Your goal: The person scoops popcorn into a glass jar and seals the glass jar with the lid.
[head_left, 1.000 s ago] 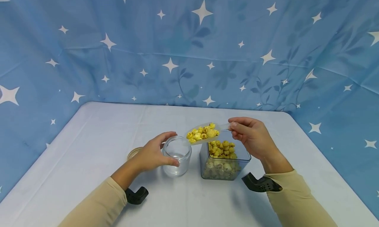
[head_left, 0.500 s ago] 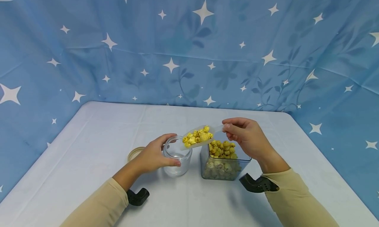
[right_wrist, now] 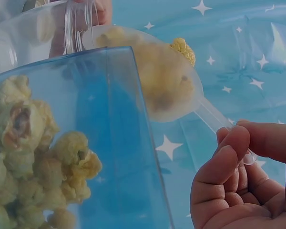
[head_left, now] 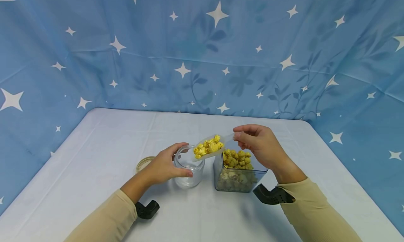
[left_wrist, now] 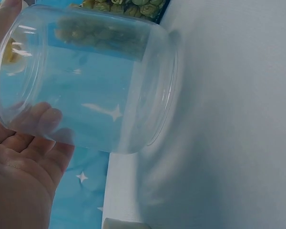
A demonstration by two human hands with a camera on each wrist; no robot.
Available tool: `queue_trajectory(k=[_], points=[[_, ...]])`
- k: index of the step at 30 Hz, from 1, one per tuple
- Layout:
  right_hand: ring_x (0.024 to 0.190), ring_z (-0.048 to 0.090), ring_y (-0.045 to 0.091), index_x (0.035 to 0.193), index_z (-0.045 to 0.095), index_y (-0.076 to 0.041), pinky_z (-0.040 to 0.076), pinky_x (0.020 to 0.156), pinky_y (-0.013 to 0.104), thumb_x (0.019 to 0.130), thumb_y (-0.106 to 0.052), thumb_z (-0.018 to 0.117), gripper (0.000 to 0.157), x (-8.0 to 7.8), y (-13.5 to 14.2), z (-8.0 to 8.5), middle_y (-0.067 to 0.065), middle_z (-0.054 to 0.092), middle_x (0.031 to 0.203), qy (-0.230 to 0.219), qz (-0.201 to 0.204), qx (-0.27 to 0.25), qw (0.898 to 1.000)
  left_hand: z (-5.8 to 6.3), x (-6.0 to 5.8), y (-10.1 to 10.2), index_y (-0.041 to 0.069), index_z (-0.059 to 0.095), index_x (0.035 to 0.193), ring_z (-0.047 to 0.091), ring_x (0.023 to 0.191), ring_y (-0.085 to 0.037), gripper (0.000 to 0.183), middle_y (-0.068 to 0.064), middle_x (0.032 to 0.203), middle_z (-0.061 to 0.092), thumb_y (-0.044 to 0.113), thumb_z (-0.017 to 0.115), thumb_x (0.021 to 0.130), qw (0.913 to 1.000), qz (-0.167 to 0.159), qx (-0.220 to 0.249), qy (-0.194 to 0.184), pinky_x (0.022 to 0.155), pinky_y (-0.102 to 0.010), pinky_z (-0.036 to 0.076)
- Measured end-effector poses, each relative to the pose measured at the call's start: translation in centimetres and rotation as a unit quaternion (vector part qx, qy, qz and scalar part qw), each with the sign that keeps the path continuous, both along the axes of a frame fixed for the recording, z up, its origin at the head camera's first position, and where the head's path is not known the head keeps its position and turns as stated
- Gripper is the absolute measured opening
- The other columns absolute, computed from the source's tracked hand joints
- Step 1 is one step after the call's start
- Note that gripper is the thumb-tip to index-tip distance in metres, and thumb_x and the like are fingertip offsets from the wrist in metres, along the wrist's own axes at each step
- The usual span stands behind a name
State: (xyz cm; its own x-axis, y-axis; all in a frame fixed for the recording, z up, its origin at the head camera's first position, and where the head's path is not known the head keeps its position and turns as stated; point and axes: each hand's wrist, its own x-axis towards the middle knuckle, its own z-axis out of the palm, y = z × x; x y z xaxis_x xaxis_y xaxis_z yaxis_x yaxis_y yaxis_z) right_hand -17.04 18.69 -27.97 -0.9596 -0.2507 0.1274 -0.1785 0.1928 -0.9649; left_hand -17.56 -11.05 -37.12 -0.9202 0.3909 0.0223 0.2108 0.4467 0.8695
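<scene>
A clear jar (head_left: 188, 177) stands on the table, and my left hand (head_left: 164, 166) grips it around the sides near its rim. In the left wrist view the fingers curl behind the jar (left_wrist: 95, 95), and no popcorn lies inside it. My right hand (head_left: 260, 143) pinches the handle of a translucent scoop (head_left: 228, 138). Yellow popcorn (head_left: 208, 147) fills the scoop, whose front lip reaches over the jar's mouth. Just right of the jar sits a clear square container (head_left: 235, 180), partly filled with more popcorn (head_left: 236, 160); the scoop passes above its left side.
A round gold-coloured lid (head_left: 144, 162) lies behind my left wrist, partly hidden by it. A white cloth covers the table (head_left: 104, 158). A blue star-patterned curtain (head_left: 151, 52) hangs at the back.
My right hand has moved left and slightly down with the loaded scoop, bringing its lip from beside the jar to over the mouth. The left hand and jar have stayed nearly still.
</scene>
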Motion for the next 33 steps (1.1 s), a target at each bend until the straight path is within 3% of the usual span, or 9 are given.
queue_trajectory(k=[10, 19, 33], points=[[0.076, 0.056, 0.022, 0.118, 0.062, 0.013, 0.051, 0.068, 0.029, 0.098, -0.010, 0.062, 0.030, 0.00, -0.17, 0.32, 0.010, 0.063, 0.089, 0.016, -0.009, 0.033, 0.999, -0.01, -0.04, -0.03, 0.016, 0.044, 0.151, 0.051, 0.129, -0.030, 0.093, -0.008, 0.147, 0.048, 0.035, 0.091, 0.074, 1.0000, -0.002, 0.004, -0.009, 0.104, -0.055, 0.042], [0.076, 0.056, 0.021, 0.118, 0.062, 0.013, 0.051, 0.069, 0.029, 0.098, -0.011, 0.063, 0.030, -0.07, -0.07, 0.23, 0.008, 0.064, 0.089, 0.009, -0.009, 0.033, 0.999, -0.19, -0.06, -0.27, 0.012, 0.044, 0.150, 0.058, 0.115, -0.029, 0.090, -0.003, 0.125, 0.061, 0.031, 0.091, 0.074, 0.9991, -0.026, 0.032, 0.005, 0.098, -0.052, 0.046], [0.079, 0.055, 0.022, 0.121, 0.060, 0.012, 0.051, 0.072, 0.031, 0.100, -0.014, 0.062, 0.033, 0.01, 0.39, -0.33, 0.008, 0.062, 0.091, -0.001, -0.011, 0.030, 0.999, -0.25, -0.02, -0.36, 0.013, 0.044, 0.151, 0.060, 0.113, -0.028, 0.090, -0.003, 0.122, 0.062, 0.031, 0.090, 0.076, 0.9991, -0.029, 0.031, 0.008, 0.095, -0.050, 0.047]])
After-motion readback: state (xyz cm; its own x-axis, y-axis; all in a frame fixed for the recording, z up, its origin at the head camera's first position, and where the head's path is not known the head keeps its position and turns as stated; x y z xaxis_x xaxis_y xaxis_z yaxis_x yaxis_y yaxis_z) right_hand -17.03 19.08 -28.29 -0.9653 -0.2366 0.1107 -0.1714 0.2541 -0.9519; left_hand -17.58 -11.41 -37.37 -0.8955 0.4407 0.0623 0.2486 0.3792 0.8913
